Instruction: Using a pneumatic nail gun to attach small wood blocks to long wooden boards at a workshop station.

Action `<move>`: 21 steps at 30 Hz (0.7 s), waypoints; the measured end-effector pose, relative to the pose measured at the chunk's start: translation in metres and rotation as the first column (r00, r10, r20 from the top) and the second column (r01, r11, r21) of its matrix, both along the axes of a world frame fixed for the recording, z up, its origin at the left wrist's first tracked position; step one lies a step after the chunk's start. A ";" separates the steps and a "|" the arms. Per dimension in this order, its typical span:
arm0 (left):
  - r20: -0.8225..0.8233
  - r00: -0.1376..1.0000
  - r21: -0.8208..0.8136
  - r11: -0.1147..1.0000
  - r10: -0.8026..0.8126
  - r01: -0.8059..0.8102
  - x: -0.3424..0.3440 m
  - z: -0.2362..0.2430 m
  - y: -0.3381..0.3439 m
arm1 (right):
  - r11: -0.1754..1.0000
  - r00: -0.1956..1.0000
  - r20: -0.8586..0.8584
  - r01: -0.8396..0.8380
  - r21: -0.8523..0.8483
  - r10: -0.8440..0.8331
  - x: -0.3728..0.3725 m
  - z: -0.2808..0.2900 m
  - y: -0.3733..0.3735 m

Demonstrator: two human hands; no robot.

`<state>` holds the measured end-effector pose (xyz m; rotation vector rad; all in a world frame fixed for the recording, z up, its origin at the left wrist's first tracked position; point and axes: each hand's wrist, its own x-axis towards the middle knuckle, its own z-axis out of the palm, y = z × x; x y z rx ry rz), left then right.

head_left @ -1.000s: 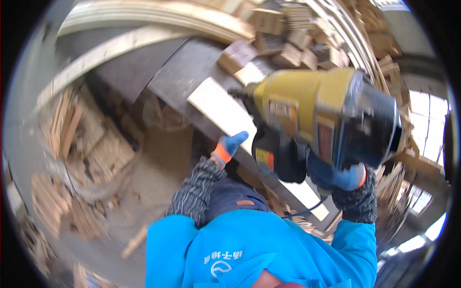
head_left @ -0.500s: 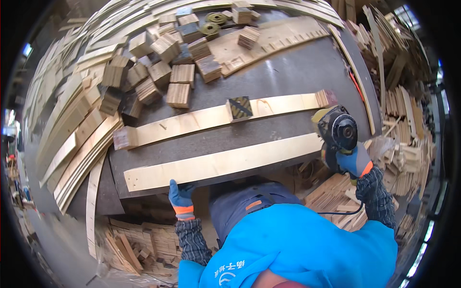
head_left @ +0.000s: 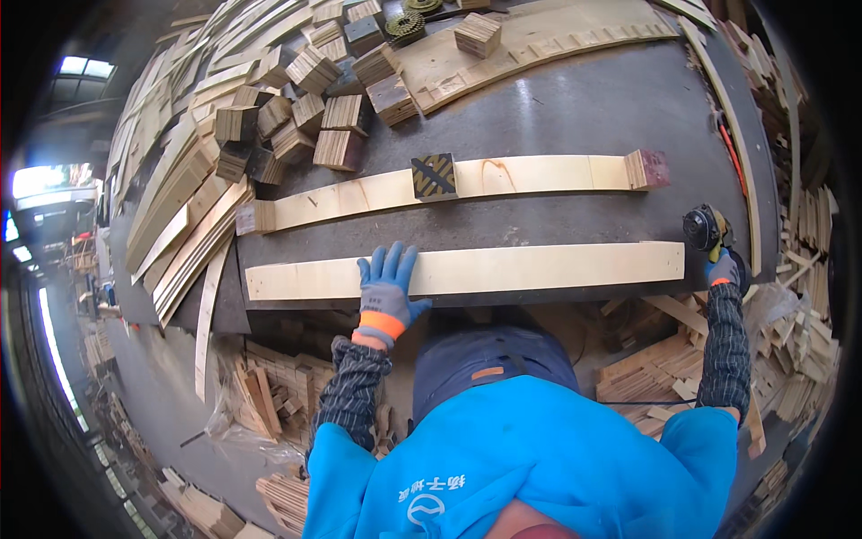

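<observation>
A pale wooden strip (head_left: 503,268) lies along the front edge of the dark work table (head_left: 557,121). My left hand (head_left: 389,289), in a blue and grey glove, rests on it with fingers spread, left of its middle. My right hand (head_left: 718,271) grips a yellow and black nail gun (head_left: 705,229) at the strip's right end, its fingers partly hidden by the tool. Farther back, a second strip (head_left: 548,172) carries a block (head_left: 256,218) at the left end, a dark-topped block (head_left: 434,177) in the middle and a block (head_left: 647,170) at the right end.
Several plywood blocks (head_left: 339,148), nail coils (head_left: 406,28) and a notched board (head_left: 539,68) occupy the back of the table. Long strips (head_left: 193,247) are piled at left; another strip (head_left: 750,180) runs down the right edge. Offcut piles (head_left: 646,359) surround my legs below.
The nail gun has gone from large and raised before me to the far right at table level. My left hand has moved from the strip's front edge onto its top, fingers spread.
</observation>
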<state>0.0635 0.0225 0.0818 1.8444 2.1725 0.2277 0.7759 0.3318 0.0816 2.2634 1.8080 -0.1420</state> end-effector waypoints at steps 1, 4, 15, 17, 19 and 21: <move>-0.084 0.995 -0.041 0.998 -0.051 0.048 0.000 -0.003 0.005 | 0.996 0.999 -0.033 0.039 -0.081 -0.042 0.010 -0.015 0.003; -0.176 0.980 -0.077 0.993 -0.097 0.085 -0.001 -0.013 0.017 | 0.998 0.998 -0.010 0.055 0.006 -0.055 0.027 -0.064 0.007; -0.048 0.996 0.075 0.994 -0.082 0.085 -0.028 -0.025 0.018 | 0.973 0.915 -0.372 -0.077 0.219 0.157 -0.080 0.045 0.030; 0.017 0.990 0.105 0.985 -0.138 0.135 -0.032 -0.025 0.017 | 0.925 0.754 -0.563 -0.157 0.346 0.338 -0.163 0.069 0.022; 0.058 0.986 0.122 0.982 -0.154 0.146 -0.036 -0.026 0.018 | 0.880 0.479 -0.738 -0.249 0.405 0.475 -0.265 0.073 0.023; 0.016 0.993 0.128 0.985 -0.116 0.113 -0.036 -0.026 0.016 | 0.815 0.449 -0.683 -0.380 0.438 0.576 -0.374 0.065 0.025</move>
